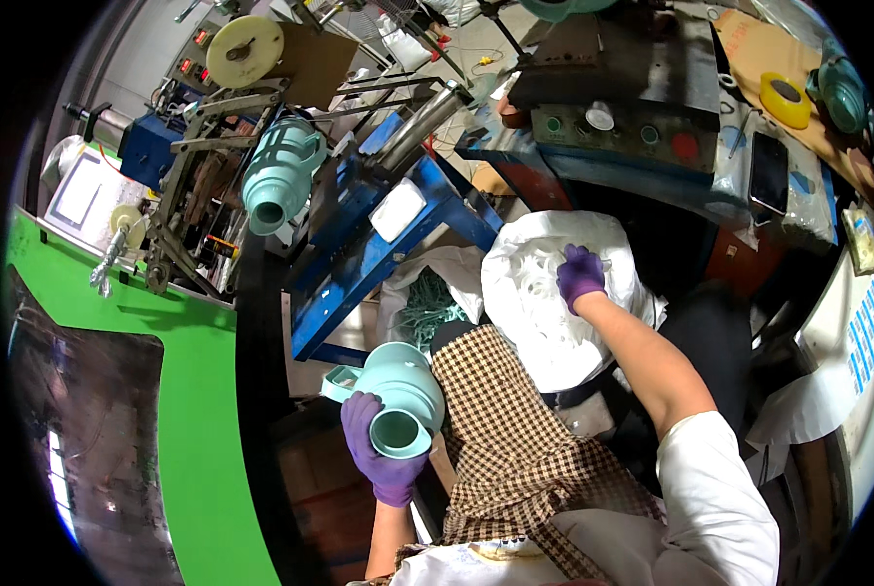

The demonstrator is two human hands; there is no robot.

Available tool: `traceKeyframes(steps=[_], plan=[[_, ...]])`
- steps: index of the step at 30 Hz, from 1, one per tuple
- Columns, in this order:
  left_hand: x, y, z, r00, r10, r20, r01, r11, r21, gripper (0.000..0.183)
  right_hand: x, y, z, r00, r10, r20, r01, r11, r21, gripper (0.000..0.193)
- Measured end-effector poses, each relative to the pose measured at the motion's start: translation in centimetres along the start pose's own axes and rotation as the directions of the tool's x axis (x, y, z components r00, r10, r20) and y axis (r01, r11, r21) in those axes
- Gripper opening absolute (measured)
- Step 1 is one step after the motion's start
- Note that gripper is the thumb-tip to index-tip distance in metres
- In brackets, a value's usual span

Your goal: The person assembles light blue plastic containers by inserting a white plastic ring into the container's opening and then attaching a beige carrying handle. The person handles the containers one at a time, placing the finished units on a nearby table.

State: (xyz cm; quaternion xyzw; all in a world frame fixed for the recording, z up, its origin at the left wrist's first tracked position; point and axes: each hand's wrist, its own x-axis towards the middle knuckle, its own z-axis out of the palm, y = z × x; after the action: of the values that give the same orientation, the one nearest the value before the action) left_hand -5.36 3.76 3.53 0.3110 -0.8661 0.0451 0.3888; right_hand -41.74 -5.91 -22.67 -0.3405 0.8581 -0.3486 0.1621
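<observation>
My left hand (378, 454), in a purple glove, is closed round the neck of a light teal plastic jug (405, 379). The jug lies tilted by my lap, its round open mouth facing me and its handle to the left. My right hand (580, 273), also gloved in purple, reaches over a white sack (593, 230) with its fingers curled at the white plastic pieces (542, 293) inside. Whatever those fingers hold is hidden. Another teal jug (282, 171) is mounted on the machine at the upper left, mouth towards me.
A blue metal frame (359, 283) stands ahead, beside a bag of teal plastic scraps (432, 308). A control box with buttons (618, 137) is at the back right, near a phone (768, 174) and a yellow tape roll (786, 100). Green machine panel (197, 420) borders the left.
</observation>
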Motion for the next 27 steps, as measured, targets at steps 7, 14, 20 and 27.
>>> traceKeyframes(steps=[7, 14, 20, 27], plan=[[0.9, 0.3, 0.9, 0.999, -0.004, 0.035, 0.005, 0.999, -0.044, 0.072, -0.5, -0.9, -2.3, 0.930, -0.356, 0.086, 0.365, 0.924, -0.118, 0.023], [1.5, 0.2, 1.1, 0.998, 0.025, 0.050, -0.023, 0.999, -0.024, 0.074, -0.6, -3.9, -4.6, 0.848, -0.511, 0.144, 0.477, 0.852, 0.213, 0.026], [1.3, -0.2, 0.8, 1.000, 0.009, 0.010, -0.008, 0.999, -0.041, 0.068, -2.1, -8.4, -8.5, 0.810, -0.539, 0.231, 0.476, 0.835, 0.277, 0.036], [1.3, -0.9, 0.6, 0.998, -0.055, -0.037, 0.051, 0.992, -0.111, 0.064, -12.7, -17.5, -14.5, 0.434, -0.901, -0.015, 0.721, 0.337, 0.606, 0.029]])
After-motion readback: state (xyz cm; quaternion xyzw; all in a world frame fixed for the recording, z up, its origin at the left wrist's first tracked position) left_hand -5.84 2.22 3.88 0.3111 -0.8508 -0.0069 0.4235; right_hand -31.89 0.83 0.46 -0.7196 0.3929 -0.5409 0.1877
